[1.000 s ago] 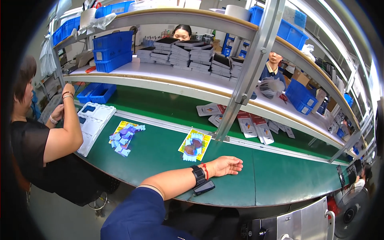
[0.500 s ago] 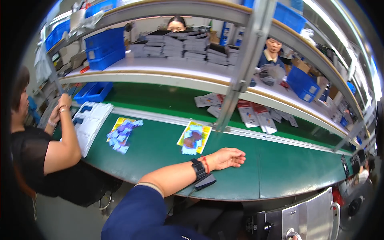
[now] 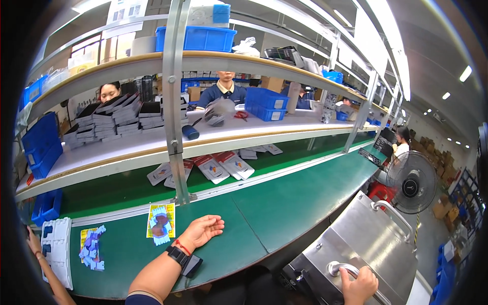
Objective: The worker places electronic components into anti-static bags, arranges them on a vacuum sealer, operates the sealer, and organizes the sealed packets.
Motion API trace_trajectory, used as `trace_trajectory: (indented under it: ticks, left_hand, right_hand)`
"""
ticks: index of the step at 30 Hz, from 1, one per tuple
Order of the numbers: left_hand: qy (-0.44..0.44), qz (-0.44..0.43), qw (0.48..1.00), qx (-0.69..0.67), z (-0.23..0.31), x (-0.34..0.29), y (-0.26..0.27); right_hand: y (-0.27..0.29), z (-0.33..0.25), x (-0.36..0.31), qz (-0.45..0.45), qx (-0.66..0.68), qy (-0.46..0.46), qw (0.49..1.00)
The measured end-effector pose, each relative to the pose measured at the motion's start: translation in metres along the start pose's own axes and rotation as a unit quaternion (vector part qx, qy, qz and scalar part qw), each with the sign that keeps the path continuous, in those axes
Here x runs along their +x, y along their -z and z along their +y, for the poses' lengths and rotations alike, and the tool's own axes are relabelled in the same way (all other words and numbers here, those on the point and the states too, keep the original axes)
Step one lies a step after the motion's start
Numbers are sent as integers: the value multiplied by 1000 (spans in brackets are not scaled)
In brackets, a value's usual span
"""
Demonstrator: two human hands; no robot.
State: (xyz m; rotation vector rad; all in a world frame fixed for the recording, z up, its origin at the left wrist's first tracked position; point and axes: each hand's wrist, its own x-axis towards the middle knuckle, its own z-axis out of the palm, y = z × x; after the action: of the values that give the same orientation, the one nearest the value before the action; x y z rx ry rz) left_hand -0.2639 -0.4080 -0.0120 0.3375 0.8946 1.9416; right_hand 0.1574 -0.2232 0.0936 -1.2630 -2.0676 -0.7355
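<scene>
My left hand (image 3: 204, 231) rests on its side on the green worktop (image 3: 284, 206), empty, its fingers loosely bent. A black watch and a red cord circle that wrist. A small dark box-shaped object (image 3: 192, 266) sits beside the wrist. Beyond the hand, a yellow printed sheet (image 3: 170, 209) carries light-blue jagged-edged pieces (image 3: 161, 235) with a brown patch. At the lower right my right hand (image 3: 360, 285) is closed round a curved metal handle (image 3: 339, 268) on a stainless-steel machine cover (image 3: 351, 241). A second handle (image 3: 391, 211) is on its far side.
Another yellow sheet with purple-blue pieces (image 3: 92, 249) lies left, beside a white moulded tray (image 3: 57, 249) and a co-worker's arm (image 3: 48, 274). A metal post (image 3: 175, 127) and shelf edge (image 3: 244, 141) rise behind. Red-and-white packages (image 3: 211, 169) lie underneath; a fan (image 3: 410, 183) stands right.
The view has swung to the right, so the worktop items sit further left. My right hand now shows on the machine handle. My left hand stays on the worktop.
</scene>
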Motion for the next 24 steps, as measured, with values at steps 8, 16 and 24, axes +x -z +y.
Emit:
trace_trajectory:
  ticks: [8,16,24]
  left_hand:
    - [0,-10,1000,-4,0,-2,0]
    - [1,-2,1000,4,1,-3,0]
    - [-4,-6,1000,0,0,-3,2]
  right_hand:
    - [-3,1,-3,-8,6,-5,1000]
    - [-3,-1,-2,11,-9,1,1000]
    - [-3,0,-3,16,-14,7,1000]
